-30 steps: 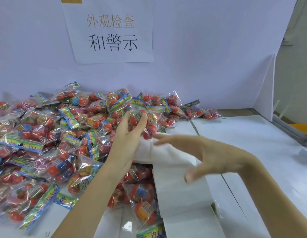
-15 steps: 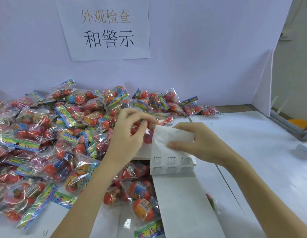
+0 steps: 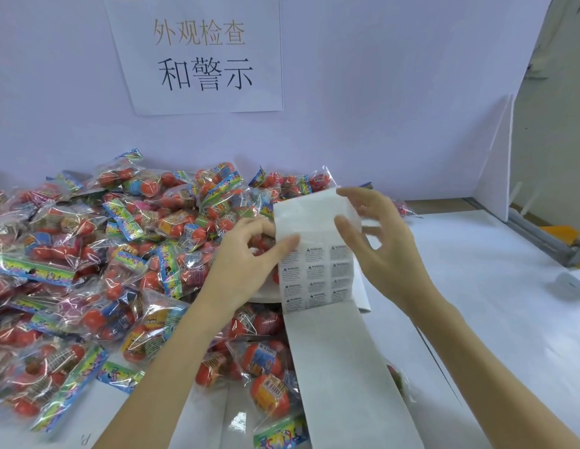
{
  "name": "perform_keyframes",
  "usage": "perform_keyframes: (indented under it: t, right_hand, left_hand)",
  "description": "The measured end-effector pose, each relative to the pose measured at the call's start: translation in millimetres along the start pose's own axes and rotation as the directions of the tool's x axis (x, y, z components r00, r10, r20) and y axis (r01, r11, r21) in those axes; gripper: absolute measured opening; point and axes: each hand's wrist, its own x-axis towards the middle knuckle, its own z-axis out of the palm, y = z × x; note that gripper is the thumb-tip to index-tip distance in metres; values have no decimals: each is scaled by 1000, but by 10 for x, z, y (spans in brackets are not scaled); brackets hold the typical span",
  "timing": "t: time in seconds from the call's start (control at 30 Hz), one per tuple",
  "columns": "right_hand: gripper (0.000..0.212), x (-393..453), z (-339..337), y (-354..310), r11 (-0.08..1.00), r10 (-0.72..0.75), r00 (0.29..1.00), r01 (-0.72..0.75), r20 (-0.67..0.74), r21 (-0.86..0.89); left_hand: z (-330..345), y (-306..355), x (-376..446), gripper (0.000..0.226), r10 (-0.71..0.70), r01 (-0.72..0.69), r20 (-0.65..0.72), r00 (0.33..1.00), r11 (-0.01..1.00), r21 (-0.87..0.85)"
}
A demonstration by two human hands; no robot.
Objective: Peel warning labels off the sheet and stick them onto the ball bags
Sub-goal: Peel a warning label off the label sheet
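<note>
A long white label sheet (image 3: pixel 318 273) is held upright at the centre, with rows of small printed warning labels on its middle part and blank backing above and below. My left hand (image 3: pixel 249 257) pinches the sheet's left edge with thumb and fingers. My right hand (image 3: pixel 376 241) holds the sheet's right side, thumb on the front and fingers spread behind it. A big heap of clear ball bags (image 3: pixel 104 254) with red balls and colourful headers covers the left half of the table.
A white table (image 3: pixel 476 319) stretches to the right. A white backboard carries a paper sign (image 3: pixel 198 53) with Chinese characters. A white side panel (image 3: pixel 496 176) stands at the right. A small white object (image 3: pixel 570 281) lies at the far right edge.
Both hands have taken hold of the label sheet and lifted it upright, unfolding more rows of labels. The left hand left the ball bags and moved to the sheet's edge.
</note>
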Motion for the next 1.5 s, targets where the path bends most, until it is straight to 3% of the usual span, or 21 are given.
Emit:
perform_keyframes:
  t: [0.07, 0.13, 0.27, 0.43, 0.5, 0.57, 0.67, 0.77, 0.83, 0.93, 1.07, 1.5]
  right_hand:
    - [28, 4, -38, -20, 988, -119, 993, 117, -13, -97]
    - [29, 6, -79, -16, 973, -158, 986, 166, 61, -159]
    - [35, 11, -84, 29, 959, -126, 966, 177, 228, -220]
    - [12, -12, -13, 52, 967, -92, 972, 140, 218, -215]
    - [7, -20, 8, 53, 973, -78, 974, 122, 214, -197]
    - [4, -21, 19, 52, 972, -83, 973, 127, 216, -199]
    - [5, -25, 40, 39, 971, -97, 971, 141, 217, -195]
    - [8, -38, 60, 27, 973, -114, 973, 150, 200, -176]
    - [8, -40, 59, 12, 974, -126, 974, 158, 189, -164]
    - [2, -50, 58, -13, 976, -156, 972, 179, 176, -123]
    - [10, -75, 77, -17, 977, -172, 974, 189, 148, -102]
    - [11, -13, -27, -29, 947, -284, 941, 305, 186, -96]
  left_hand:
    - [-12, 6, 7, 31, -38, 36, -49, 998, 999, -37]
    - [-26, 16, 8, 38, -65, 61, -56, 996, 995, -78]
    - [-34, 39, 9, 41, -77, 72, -59, 995, 994, -79]
    - [-19, 28, -11, 34, -36, 31, -148, 988, 999, -32]
    - [-41, 23, -9, 37, 48, -24, -295, 954, 996, 85]
    - [-92, 57, -11, 44, 243, -158, -394, 886, 959, 236]
    - [-149, 54, -15, 50, 440, -352, -247, 863, 876, 330]
    - [-137, 36, -37, 64, 439, -431, 70, 896, 817, 384]
    - [-112, 17, -36, 56, 463, -486, 167, 871, 758, 436]
    - [-107, 3, -25, 40, 488, -505, 157, 858, 751, 425]
    - [-80, 7, -26, 29, 495, -503, 145, 857, 741, 444]
    - [-66, 28, -32, 25, 483, -488, 155, 862, 707, 512]
